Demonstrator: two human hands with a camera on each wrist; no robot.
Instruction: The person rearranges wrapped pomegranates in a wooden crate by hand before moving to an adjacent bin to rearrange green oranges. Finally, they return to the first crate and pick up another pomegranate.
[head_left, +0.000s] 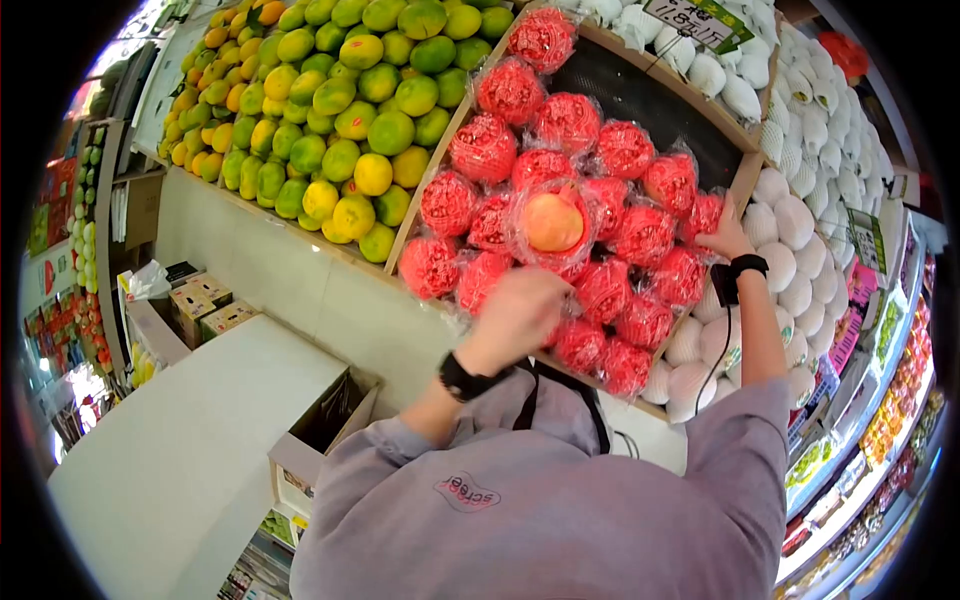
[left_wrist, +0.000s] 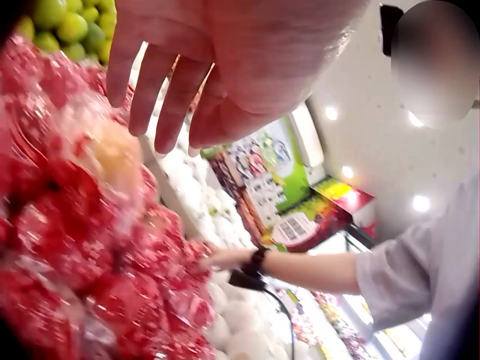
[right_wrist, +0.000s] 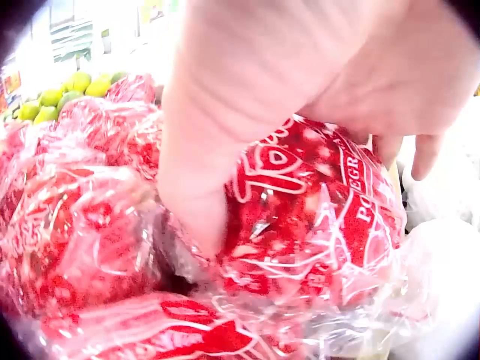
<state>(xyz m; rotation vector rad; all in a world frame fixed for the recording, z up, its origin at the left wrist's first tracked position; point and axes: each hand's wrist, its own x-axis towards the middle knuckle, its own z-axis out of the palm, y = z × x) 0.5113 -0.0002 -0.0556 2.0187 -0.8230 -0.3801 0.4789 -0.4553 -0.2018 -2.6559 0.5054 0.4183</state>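
Observation:
At the right edge of a wooden bin (head_left: 440,170), my right hand (head_left: 728,238) grips a pomegranate in red printed clear wrap (right_wrist: 307,217). The right wrist view has the thumb on its near left side and the fingers reaching over its top. My left hand (head_left: 520,312) hovers above the bin's front, its fingers loosely extended with nothing held, as the left wrist view also shows. Many wrapped pomegranates (head_left: 483,148) fill the bin. On top of them sits one with its pale orange skin (head_left: 553,222) showing.
Green-yellow citrus (head_left: 335,95) is heaped in the left compartment. Fruit in white foam nets (head_left: 795,222) lies right of the bin; a price sign (head_left: 697,24) stands at the back. A white counter (head_left: 190,440) and an open cardboard box (head_left: 322,420) are at lower left.

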